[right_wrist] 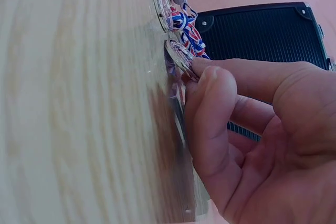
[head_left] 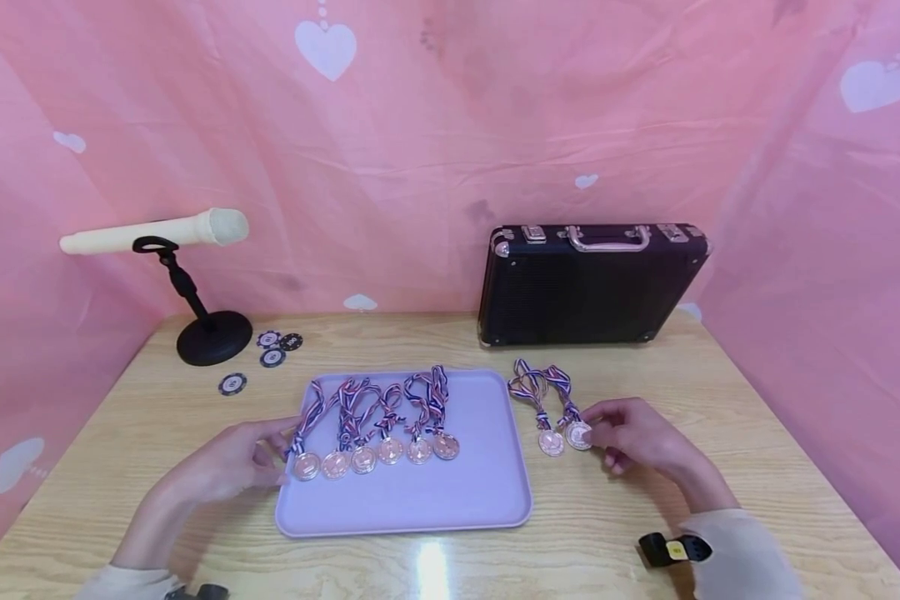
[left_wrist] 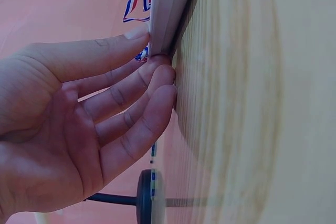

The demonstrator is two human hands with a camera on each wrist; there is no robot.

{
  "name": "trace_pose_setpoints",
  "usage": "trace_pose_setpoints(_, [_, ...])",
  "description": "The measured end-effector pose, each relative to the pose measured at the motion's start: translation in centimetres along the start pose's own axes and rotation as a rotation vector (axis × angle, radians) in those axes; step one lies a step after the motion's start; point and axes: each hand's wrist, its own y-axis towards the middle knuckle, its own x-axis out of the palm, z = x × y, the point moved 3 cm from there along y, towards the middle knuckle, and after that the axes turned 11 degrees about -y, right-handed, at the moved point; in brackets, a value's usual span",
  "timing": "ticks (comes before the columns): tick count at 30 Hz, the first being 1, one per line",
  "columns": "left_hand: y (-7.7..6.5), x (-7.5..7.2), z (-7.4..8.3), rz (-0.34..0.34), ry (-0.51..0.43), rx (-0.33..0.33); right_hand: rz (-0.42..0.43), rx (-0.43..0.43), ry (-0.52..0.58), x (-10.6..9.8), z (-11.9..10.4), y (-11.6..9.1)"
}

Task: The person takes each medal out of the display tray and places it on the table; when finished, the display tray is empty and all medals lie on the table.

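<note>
A lilac tray [head_left: 405, 508] lies on the table and bears several medals [head_left: 363, 459] in a row, their red, white and blue ribbons pointing away from me. At its left edge is my left hand [head_left: 232, 462]; in the left wrist view the thumb [left_wrist: 137, 32] lies on the rim and the fingers curl at the underside. Right of the tray are two more ribboned medals. My right hand [head_left: 637, 437] pinches the rightmost medal [head_left: 578, 435] by its edge between thumb and forefinger, tilted in the right wrist view. The other medal [head_left: 551, 442] lies just left of it.
A black briefcase [head_left: 592, 287] stands upright at the back right. At the back left, a white microphone [head_left: 157, 233] rests on a black stand [head_left: 213, 337]. Several poker chips [head_left: 272, 357] lie near its base. Pink cloth [head_left: 420, 167] hangs behind and beside the table.
</note>
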Motion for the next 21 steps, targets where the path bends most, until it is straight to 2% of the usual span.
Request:
trace_pose_setpoints(11, [-0.1, 0.0, 0.0, 0.011, -0.006, -0.019, 0.039, 0.002, -0.134, 0.6, -1.2, -0.2])
trace_pose_setpoints(21, [0.0, 0.0, 0.1, 0.012, 0.009, -0.017, 0.087, -0.013, -0.156, 0.7, -1.3, -0.2])
